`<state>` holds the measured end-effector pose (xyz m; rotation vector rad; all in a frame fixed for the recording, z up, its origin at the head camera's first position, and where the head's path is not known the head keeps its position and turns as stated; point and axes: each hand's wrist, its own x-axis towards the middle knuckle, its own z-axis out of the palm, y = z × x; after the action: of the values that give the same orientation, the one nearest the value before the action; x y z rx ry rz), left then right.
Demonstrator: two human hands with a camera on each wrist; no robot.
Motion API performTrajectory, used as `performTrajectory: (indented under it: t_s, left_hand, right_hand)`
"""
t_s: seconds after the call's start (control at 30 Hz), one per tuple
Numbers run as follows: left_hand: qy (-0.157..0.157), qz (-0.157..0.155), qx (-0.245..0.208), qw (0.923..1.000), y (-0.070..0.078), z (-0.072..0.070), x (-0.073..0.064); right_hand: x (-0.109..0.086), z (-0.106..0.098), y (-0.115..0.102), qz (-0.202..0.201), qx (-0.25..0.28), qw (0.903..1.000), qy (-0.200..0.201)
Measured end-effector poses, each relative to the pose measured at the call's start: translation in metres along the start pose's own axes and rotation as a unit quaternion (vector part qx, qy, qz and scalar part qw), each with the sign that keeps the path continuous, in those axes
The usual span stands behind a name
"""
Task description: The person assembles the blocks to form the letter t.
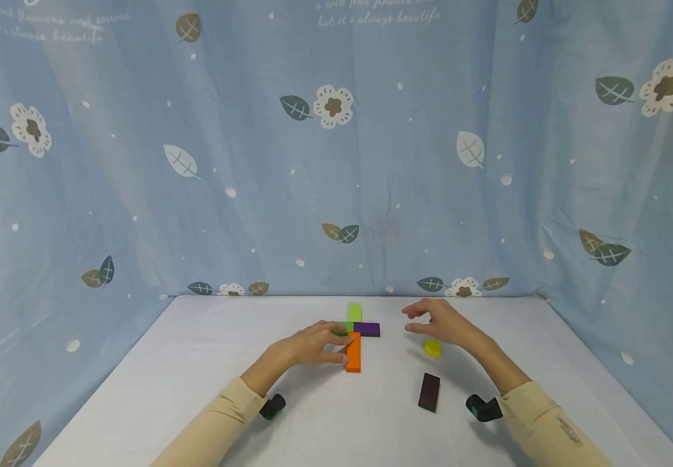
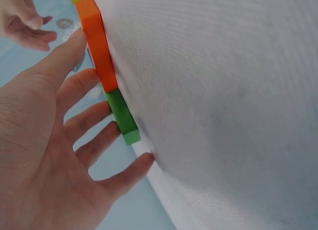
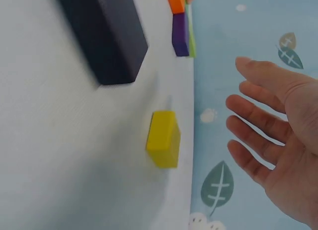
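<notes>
At the left of the white table [image 1: 196, 357], from where I stand, a beige sleeve [image 1: 220, 415] reaches in, with a small black device [image 1: 273, 407] just below its cuff. Out of it comes the person's left hand [image 1: 310, 344], the fingers spread and fairly straight. The thumb touches an orange block [image 1: 354, 355], the forefinger lies by that block's far end, and the next two fingertips rest along a green block [image 2: 124, 115]; the little finger comes down at the table.

The orange block lies lengthwise, its far end meeting a short crosswise row: the green block on the left, partly covered by the hand, and a purple block [image 1: 367, 329] on the right, end to end. Behind that row a lime block [image 1: 355, 312] points toward the blue curtain [image 1: 255, 130] with its leaves and flowers.

Further right, well apart from that group, a dark brown block [image 1: 429, 392] lies slightly aslant on the near side. Beyond it, a small yellow block [image 1: 432, 348] sits on the table close to the right hand [image 1: 441, 321], which hangs above the surface, fingers loosely bent, thumb held apart, nothing between them. A second sleeve [image 1: 546, 421] and black gadget [image 1: 484, 408] finish that side.
</notes>
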<state>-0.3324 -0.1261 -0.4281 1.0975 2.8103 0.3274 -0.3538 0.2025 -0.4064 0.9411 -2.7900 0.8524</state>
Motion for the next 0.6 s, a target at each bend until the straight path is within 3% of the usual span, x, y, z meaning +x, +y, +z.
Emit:
performTrajectory:
  t_s: [0.4,0.6]
  left_hand:
    - [-0.003,-0.004,-0.001,1.0,0.0,0.0,0.001]
    - [-0.003,-0.001,-0.004,1.0,0.0,-0.001,0.001]
  right_hand:
    - [-0.026,-0.004,0.015,0.016,-0.029,0.9994,0.011]
    - [-0.035,-0.007,0.022,0.024,-0.027,0.9994,-0.003]
